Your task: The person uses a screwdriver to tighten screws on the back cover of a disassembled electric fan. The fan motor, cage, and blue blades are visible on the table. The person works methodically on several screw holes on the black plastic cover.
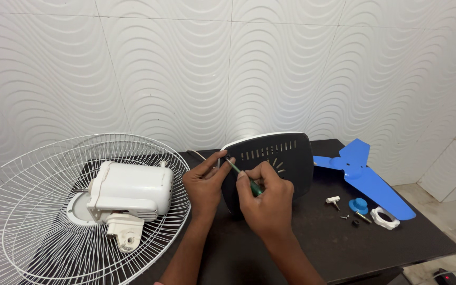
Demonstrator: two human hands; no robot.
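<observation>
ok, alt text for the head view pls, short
The right hand holds a green-handled screwdriver to the edge of a black fan base cover that the left hand steadies on a dark table. A white motor housing in a wire guard lies left; blue blades and small parts lie right.

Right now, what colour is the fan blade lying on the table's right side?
Blue. The fan blade shows clearly in the head view, right of the dark slotted cover.

Head view — looks down, forward over dark table (344, 237) — near, wall behind.
</observation>
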